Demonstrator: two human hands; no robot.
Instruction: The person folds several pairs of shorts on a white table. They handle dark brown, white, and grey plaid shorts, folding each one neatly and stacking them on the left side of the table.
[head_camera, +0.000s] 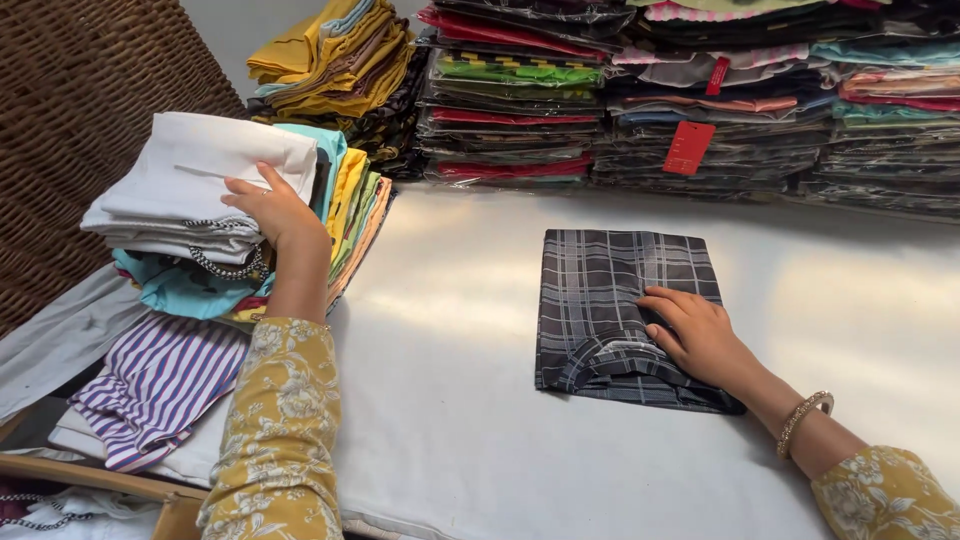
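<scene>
Clothing shop or garment stockroom. Back of white counter (450, 400) lined with stacks of bagged garments (700, 100) in clear plastic, red hang tags (688, 147) dangling. Unbagged pile of folded yellow and brown clothes (335, 60) beside them. More folded shirts (210, 210) heaped at left. Wicker chair back (80, 130) at left edge.

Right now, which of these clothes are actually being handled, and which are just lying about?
In hand:
- folded grey checked shirt, under the right hand
- pile of folded garments, touched by the left hand

Lying about:
- bagged stacks
- yellow stack
- striped garment
- wicker chair
</scene>
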